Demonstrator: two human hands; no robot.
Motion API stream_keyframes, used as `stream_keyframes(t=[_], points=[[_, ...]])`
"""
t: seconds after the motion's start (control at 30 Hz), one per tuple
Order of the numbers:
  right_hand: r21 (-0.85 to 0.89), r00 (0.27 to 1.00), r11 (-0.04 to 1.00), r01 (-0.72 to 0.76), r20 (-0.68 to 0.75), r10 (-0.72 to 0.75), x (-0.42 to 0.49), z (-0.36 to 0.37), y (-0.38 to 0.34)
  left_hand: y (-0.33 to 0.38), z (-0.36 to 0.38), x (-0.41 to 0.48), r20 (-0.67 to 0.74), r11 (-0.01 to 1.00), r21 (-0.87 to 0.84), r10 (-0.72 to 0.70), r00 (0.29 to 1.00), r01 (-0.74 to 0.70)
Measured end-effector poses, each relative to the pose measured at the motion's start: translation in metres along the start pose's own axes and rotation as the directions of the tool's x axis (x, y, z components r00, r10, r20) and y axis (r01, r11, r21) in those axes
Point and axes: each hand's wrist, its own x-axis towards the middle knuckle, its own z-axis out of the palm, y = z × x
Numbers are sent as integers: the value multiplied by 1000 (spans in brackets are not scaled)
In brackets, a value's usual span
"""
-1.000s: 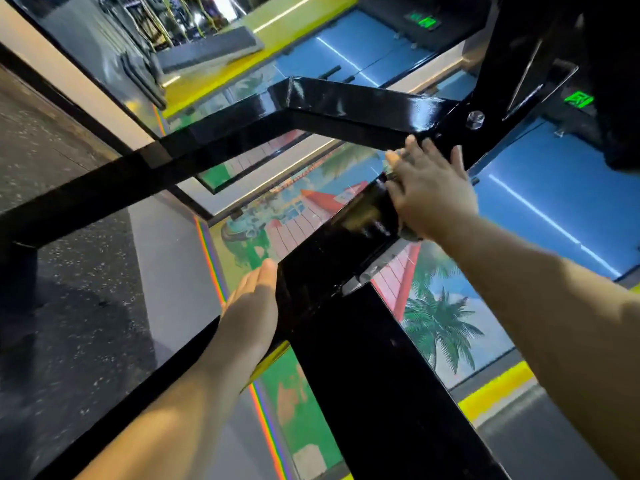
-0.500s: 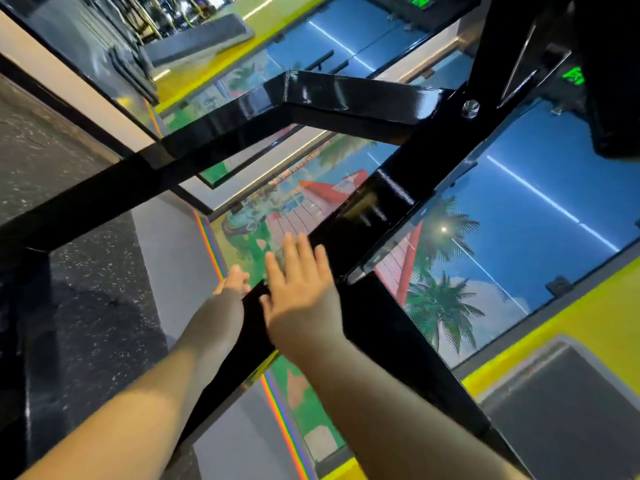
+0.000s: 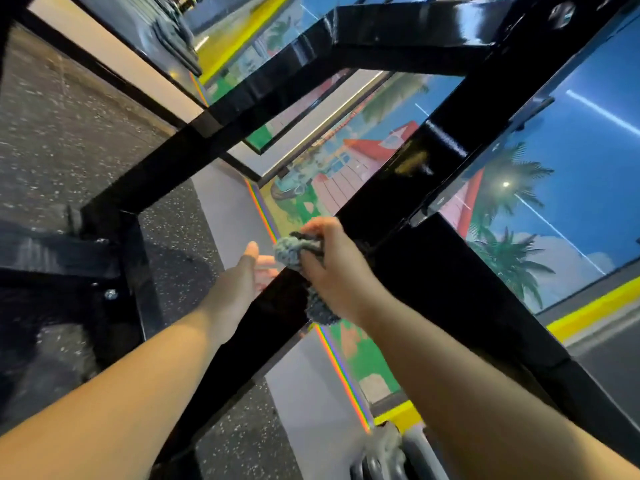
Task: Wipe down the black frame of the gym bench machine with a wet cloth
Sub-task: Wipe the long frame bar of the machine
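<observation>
Two bare forearms are reaching forward from the bottom edge. The left hand [image 3: 254, 271] is lying open, fingers straight, against the side of a glossy black metal frame beam [image 3: 408, 188]. The right hand [image 3: 337, 268] is gripping a crumpled grey wet cloth [image 3: 294, 249], fingers curled round it, against that same beam. Beyond, a speckled dark rubber floor [image 3: 69, 133] and a bright palm-tree mural [image 3: 519, 209] are showing.
</observation>
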Motion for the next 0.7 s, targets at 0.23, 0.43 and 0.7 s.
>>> stream_keyframes(t=[0.23, 0.43, 0.7], points=[[-495, 921, 855, 155, -240, -306, 32, -30, 25, -9, -13, 17, 27, 992, 123, -23, 999, 20], [-712, 808, 552, 433, 34, -588, 37, -31, 42, -21, -10, 26, 44, 993, 112, -43, 998, 38], [-935, 979, 330, 127, 65, -194, 6, 7, 39, -38, -19, 28, 33, 987, 156, -45, 998, 39]])
